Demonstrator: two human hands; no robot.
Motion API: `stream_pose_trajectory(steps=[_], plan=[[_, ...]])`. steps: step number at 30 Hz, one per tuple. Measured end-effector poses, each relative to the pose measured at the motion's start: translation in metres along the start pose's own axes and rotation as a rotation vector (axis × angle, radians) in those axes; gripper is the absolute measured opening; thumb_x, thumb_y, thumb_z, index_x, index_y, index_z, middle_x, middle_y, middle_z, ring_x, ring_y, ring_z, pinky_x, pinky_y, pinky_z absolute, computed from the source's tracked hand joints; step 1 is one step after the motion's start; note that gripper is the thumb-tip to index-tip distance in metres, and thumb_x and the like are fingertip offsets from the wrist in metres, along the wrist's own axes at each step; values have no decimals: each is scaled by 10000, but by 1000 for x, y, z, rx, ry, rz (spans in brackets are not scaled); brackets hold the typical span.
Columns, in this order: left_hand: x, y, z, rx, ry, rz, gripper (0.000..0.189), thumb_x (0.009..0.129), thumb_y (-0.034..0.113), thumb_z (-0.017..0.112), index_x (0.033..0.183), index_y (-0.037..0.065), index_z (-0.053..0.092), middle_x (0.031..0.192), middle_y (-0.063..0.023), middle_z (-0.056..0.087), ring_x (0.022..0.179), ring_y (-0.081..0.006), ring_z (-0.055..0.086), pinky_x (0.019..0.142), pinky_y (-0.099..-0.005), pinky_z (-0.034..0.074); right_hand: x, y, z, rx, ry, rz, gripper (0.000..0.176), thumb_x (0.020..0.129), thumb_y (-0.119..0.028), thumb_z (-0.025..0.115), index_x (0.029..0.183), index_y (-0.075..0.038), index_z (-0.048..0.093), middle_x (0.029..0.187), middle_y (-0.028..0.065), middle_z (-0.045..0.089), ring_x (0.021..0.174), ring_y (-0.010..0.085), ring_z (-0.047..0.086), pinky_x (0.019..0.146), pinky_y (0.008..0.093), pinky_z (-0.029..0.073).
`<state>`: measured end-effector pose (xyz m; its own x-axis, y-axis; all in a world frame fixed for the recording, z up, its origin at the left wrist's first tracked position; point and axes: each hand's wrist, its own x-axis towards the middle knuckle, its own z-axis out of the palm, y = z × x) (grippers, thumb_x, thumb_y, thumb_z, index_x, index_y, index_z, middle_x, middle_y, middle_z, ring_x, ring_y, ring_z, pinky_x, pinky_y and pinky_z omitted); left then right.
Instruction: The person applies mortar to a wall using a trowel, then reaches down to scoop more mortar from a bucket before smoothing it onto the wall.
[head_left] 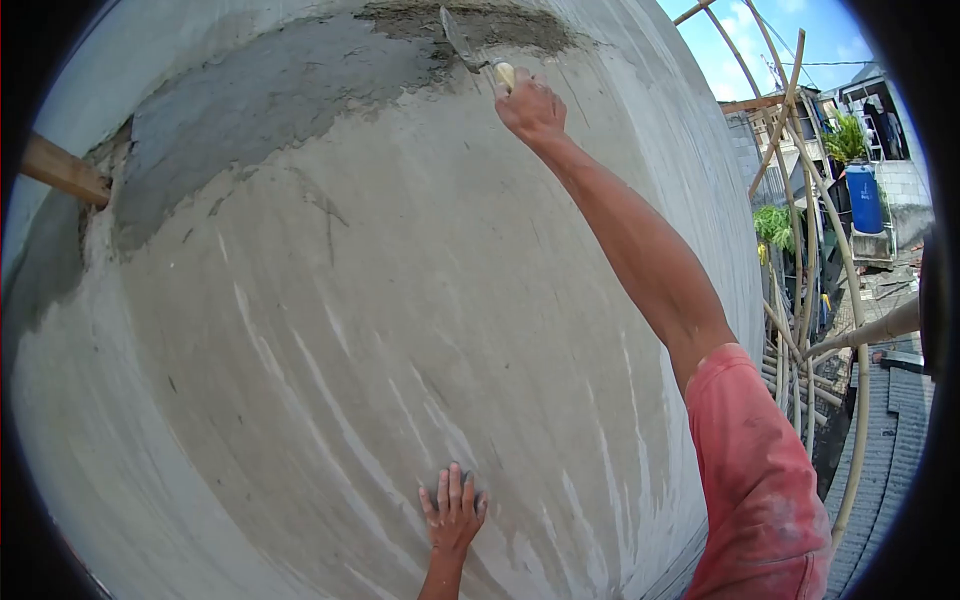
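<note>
My right hand [531, 108] reaches high up the wall, its fingers wrapped round the pale handle of a trowel [458, 38]. The trowel's metal blade points up and left, over a patch of dark wet mortar [520, 28] near the top. Left of that patch spreads a band of grey damp plaster [270, 90] with a ragged lower edge. Lower down, my left hand [455, 512] rests palm-down on the wall [400, 300], fingers stretched out and holding nothing. Pale streaks run down the dry surface around it.
A wooden beam [65, 172] juts from the wall at left. On the right stand bamboo scaffold poles [850, 300], with a corrugated roof [875, 450] below them. Farther off are a blue barrel [864, 198], green plants [845, 138] and houses.
</note>
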<state>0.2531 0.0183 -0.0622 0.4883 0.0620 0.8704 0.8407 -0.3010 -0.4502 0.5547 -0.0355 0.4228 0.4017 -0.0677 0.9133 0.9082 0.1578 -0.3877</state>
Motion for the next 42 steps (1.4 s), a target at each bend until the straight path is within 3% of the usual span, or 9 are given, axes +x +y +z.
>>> stream_pose_trajectory(steps=[4,13,15,22,26,36,39,42], plan=[[-1,-2,1,15,22,-16,428,805,364,576,1176,160,513,1350,-73,446,1275,-227,374,1090,-534,167,36,-36,24,-64,31,-107,351,859,-310,477,1092,-53,528,1072,190,574,1006,343,572,821,448,458],[0,-1,0,6,36,-20,391,822,365,556,1153,158,536,1336,-60,469,1268,-218,389,1092,-527,167,64,-28,51,-160,81,-287,350,884,-264,478,1189,-97,438,1127,157,528,1030,340,546,816,450,465],[-2,-1,0,5,28,-24,392,824,367,554,1154,158,537,1333,-60,472,1269,-218,389,1092,-528,166,65,-24,54,-242,164,-310,300,910,-154,379,1190,-68,448,1131,146,532,1057,317,533,816,429,488],[-3,-1,3,-8,23,-32,403,833,367,545,1175,153,520,1341,-59,464,1273,-217,385,1093,-530,165,63,-17,64,-213,185,-249,317,917,-162,345,1204,-63,433,1143,160,526,1082,346,513,825,442,477],[0,-1,3,-7,30,-26,402,840,366,536,1181,153,514,1345,-63,458,1274,-222,384,1093,-530,166,61,-10,57,-274,174,-243,325,909,-153,375,1210,-44,431,1141,153,538,1063,312,536,811,407,498],[-3,-2,1,-37,36,-12,414,844,355,538,1201,150,494,1345,-75,461,1272,-228,388,1090,-526,177,28,49,27,-368,53,-130,303,896,-157,397,1168,-45,470,1099,180,550,1056,333,542,802,426,492],[0,-3,1,-35,43,-20,406,848,350,535,1199,150,497,1347,-71,460,1271,-223,391,1089,-522,180,21,38,20,-339,79,-40,303,893,-154,405,1165,-37,473,1092,191,555,1035,346,558,805,438,487],[2,-3,0,-26,53,-23,391,852,340,531,1193,153,505,1348,-65,460,1269,-216,394,1088,-519,182,20,3,12,-258,-1,-105,314,896,-150,395,1173,-26,472,1106,202,557,1006,362,576,816,441,481]])
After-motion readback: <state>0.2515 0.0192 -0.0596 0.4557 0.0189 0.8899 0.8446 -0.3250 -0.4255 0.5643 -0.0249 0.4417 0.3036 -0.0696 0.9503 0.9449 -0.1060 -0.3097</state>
